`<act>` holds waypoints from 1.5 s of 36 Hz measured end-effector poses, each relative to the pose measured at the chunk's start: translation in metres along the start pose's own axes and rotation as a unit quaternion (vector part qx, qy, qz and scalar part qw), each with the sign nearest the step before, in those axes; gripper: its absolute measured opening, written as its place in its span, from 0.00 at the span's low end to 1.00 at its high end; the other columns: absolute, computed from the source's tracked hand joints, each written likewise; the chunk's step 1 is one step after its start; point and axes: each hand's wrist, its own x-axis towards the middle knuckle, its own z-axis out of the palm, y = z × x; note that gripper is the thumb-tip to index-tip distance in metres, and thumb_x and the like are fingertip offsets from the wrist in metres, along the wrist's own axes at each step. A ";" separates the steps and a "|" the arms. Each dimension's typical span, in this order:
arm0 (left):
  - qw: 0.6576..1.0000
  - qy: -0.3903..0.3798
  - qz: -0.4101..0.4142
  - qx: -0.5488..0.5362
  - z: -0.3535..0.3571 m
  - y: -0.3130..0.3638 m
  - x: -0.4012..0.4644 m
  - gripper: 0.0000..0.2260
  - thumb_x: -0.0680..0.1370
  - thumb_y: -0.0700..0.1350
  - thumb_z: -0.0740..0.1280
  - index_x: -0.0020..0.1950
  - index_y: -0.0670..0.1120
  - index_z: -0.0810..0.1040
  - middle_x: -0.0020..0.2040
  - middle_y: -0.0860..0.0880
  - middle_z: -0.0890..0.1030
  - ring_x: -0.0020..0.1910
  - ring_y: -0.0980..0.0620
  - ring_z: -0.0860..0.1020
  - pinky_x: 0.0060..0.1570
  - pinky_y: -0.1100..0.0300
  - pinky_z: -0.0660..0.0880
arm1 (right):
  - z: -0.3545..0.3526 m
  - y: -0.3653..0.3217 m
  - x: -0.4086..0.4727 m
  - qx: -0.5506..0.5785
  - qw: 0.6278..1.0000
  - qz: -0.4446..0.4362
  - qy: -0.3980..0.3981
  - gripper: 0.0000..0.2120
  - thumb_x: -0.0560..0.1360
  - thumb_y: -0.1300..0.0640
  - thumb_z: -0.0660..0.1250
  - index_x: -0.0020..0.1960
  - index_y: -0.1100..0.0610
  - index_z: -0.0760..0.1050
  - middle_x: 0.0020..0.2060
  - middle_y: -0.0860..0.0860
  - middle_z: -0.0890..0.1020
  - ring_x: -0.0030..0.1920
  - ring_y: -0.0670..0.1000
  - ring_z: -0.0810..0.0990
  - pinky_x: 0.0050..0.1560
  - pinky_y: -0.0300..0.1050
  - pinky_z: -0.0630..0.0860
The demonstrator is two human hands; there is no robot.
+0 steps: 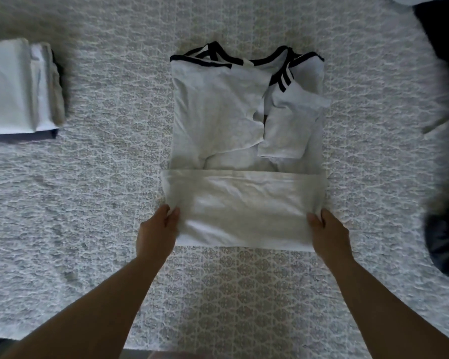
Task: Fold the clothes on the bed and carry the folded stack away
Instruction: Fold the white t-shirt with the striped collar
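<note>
At the centre of the patterned bedspread (88,203) lies a white t-shirt (218,112) with dark trim at collar and sleeves, its sleeves folded inward and its collar toward 12 o'clock. Its hem end is doubled up toward the collar. Left hand (157,233) pinches that fold's corner at 7 o'clock; right hand (329,231) pinches the opposite corner at 5 o'clock, fingers curled round the cloth. Well apart at 10 o'clock sits a folded stack (18,89) of pale clothes. Dark fabric (443,242) lies at the 3 o'clock edge.
</note>
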 end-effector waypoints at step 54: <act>0.905 -0.130 0.274 0.299 -0.043 0.020 0.003 0.26 0.79 0.38 0.58 0.76 0.54 0.61 0.76 0.54 0.62 0.70 0.49 0.68 0.65 0.53 0.68 | -0.019 -0.028 -0.017 -0.363 0.892 -0.258 -0.081 0.29 0.76 0.64 0.60 0.75 0.49 0.60 0.75 0.45 0.61 0.72 0.47 0.64 0.62 0.46 0.72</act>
